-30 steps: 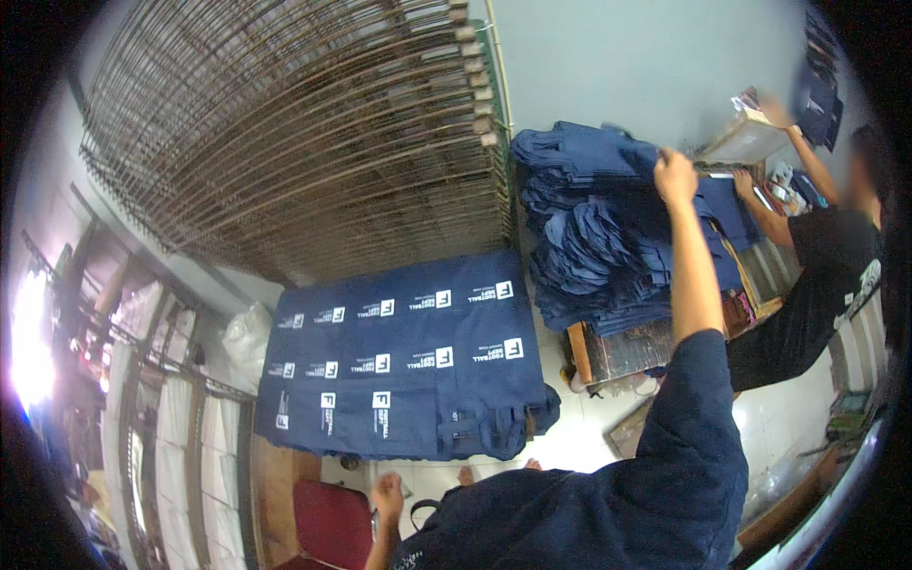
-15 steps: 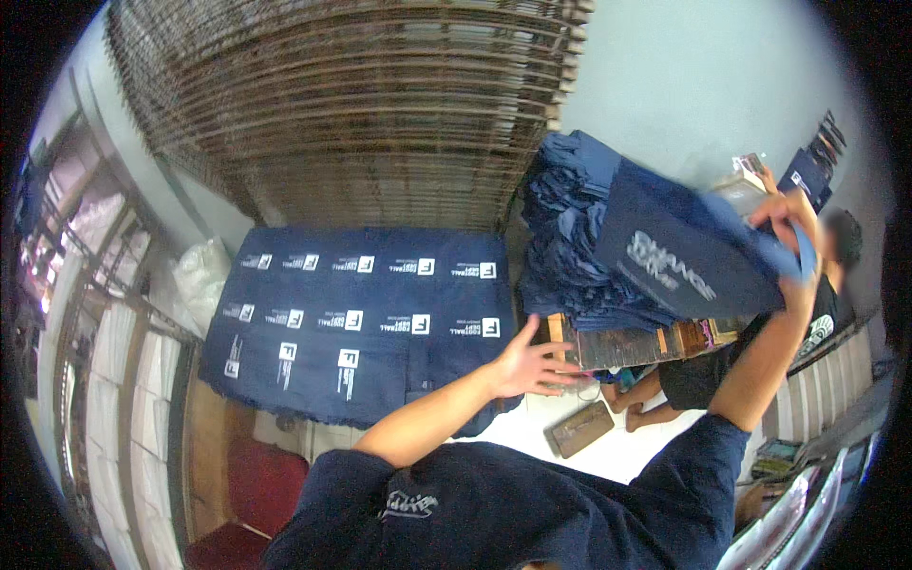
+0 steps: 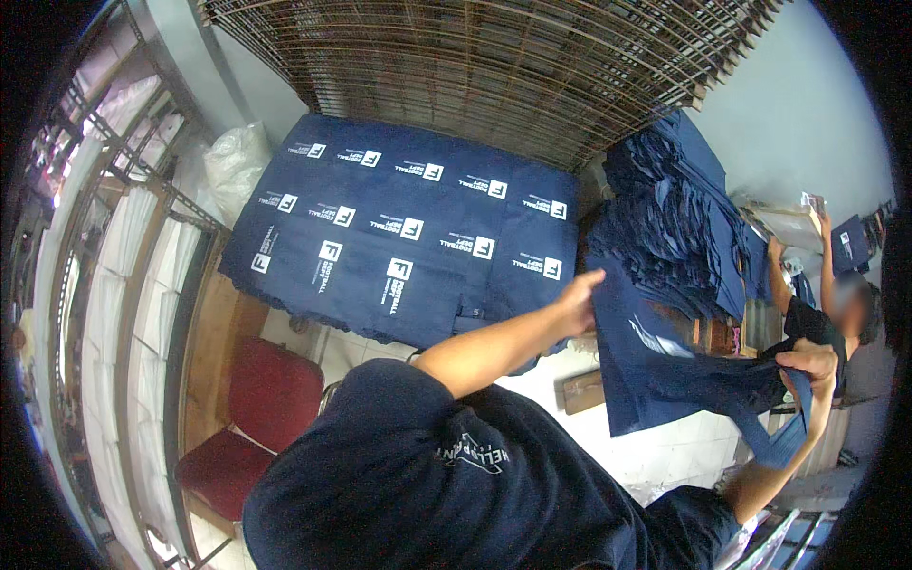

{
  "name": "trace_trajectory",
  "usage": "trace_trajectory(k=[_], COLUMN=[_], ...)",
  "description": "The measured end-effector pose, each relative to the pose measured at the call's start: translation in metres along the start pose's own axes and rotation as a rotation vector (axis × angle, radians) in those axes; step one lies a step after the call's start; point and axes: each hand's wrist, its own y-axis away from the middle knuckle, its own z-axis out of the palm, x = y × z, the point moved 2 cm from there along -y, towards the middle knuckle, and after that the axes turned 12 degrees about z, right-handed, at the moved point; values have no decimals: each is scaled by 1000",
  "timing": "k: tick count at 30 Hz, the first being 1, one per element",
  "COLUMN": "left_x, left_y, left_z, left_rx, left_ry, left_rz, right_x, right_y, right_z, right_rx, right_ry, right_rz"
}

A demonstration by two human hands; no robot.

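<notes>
I hold a navy blue cloth bag [image 3: 655, 370] stretched between both hands, low at the right. My left hand [image 3: 581, 302] pinches its upper left corner. My right hand [image 3: 809, 366] is closed around its bunched end and straps. Just behind it a tall, uneven pile of the same navy bags [image 3: 674, 218] rests on a stand. Left of the pile, several navy bags with white printed squares [image 3: 408, 237] lie spread in rows on a table.
Stacked wire drying racks [image 3: 494, 66] fill the top. A red chair [image 3: 256, 418] stands at the lower left beside shelves of white stacks [image 3: 123, 247]. A white plastic sack [image 3: 233, 161] sits by the table. Another person [image 3: 826, 313] works at the far right.
My right hand has pulled a bag off the pile and brought it down to the right. My left hand has come up from below and taken the bag's corner.
</notes>
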Motion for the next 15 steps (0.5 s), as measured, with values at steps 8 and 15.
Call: trace_trajectory(k=[8, 15], left_x=[141, 119], left_y=[129, 201], left_z=[-66, -215], left_rx=[338, 742], left_ry=[-414, -996], left_rz=[605, 407], right_x=[99, 183], right_y=[-10, -71], right_z=[110, 289], right_rx=[-486, -192], right_ry=[-645, 83], right_rz=[441, 283])
